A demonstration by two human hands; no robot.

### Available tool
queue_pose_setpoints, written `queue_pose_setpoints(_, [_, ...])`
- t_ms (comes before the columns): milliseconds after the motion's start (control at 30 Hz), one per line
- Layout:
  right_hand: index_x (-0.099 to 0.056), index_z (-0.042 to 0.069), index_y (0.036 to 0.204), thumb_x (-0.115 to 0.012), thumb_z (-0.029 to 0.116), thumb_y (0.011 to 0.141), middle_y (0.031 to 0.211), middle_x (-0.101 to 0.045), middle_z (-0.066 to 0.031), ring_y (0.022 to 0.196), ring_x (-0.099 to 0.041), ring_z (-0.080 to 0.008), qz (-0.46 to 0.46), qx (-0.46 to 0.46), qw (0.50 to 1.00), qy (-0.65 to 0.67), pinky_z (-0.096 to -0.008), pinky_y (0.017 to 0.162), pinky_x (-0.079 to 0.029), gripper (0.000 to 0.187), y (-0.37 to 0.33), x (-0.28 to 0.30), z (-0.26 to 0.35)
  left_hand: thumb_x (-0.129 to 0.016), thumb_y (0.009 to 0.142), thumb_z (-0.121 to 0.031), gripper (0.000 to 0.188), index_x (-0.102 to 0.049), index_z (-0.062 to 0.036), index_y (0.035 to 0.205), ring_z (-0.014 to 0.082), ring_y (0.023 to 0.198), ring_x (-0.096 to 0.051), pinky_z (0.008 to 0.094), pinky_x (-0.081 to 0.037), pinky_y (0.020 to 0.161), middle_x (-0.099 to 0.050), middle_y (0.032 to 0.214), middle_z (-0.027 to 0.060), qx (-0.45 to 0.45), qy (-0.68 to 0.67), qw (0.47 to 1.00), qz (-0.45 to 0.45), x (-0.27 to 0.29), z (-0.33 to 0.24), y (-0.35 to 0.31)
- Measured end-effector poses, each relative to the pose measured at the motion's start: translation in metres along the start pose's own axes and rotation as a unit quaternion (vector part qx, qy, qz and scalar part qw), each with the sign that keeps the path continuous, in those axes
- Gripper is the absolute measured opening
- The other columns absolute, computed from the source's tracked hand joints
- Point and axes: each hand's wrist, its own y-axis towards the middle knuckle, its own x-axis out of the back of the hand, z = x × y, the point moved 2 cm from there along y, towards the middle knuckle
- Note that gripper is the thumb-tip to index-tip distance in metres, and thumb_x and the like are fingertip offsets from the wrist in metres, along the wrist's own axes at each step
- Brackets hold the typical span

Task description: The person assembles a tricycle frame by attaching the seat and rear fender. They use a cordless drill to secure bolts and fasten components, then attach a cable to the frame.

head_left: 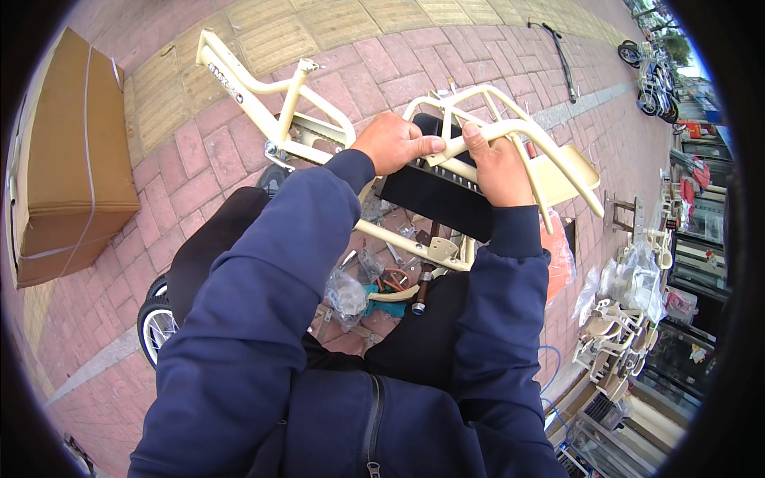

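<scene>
Both hands are closed on a cream tubular metal rack [478, 97] in front of me. My left hand [393, 143] grips its near left side, thumb lying along the tube. My right hand [504, 169] wraps the bent tube a little to the right, thumb pressed on top. Beneath the rack sits a black panel [437, 196] with slots along its upper edge. A cream bicycle frame [253, 89] extends to the far left, with a crank [277, 153] near my left forearm. How the rack meets the frame is hidden behind my hands.
Between my legs lie clear plastic bags [347, 296], loose metal parts and a dark-handled tool [422, 288]. A cardboard box [76, 163] stands left, wheels [155, 325] below it. A floor pump [562, 60] lies far off. More cream parts [613, 338] are piled right.
</scene>
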Motion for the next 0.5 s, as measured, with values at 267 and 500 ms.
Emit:
queue_pose_setpoints(267, [-0.069, -0.002, 0.092, -0.067, 0.025, 0.092, 0.075, -0.066, -0.0177, 0.066, -0.064, -0.0283, -0.145, -0.011, 0.989, -0.022, -0.0374, 0.064, -0.049, 0.027, -0.048, 0.022, 0.013, -0.057, 0.084, -0.072, 0.073, -0.070, -0.0030, 0.066, 0.0330, 0.058, -0.058, 0.0422, -0.045, 0.058, -0.058, 0.056, 0.0159, -0.008, 0.013, 1.000, -0.005, 0.000, 0.000, 0.003])
queue_pose_setpoints(500, [-0.070, -0.002, 0.092, -0.073, 0.030, 0.089, 0.081, -0.069, -0.0120, 0.071, -0.063, -0.0216, -0.433, 0.088, 0.881, -0.170, -0.0340, 0.070, -0.051, 0.032, -0.036, 0.062, 0.000, -0.058, 0.085, -0.069, 0.070, -0.071, -0.0030, 0.068, 0.0342, 0.059, -0.058, 0.0426, -0.045, 0.059, -0.058, 0.057, 0.0164, -0.016, 0.019, 1.000, -0.004, 0.000, 0.003, 0.005])
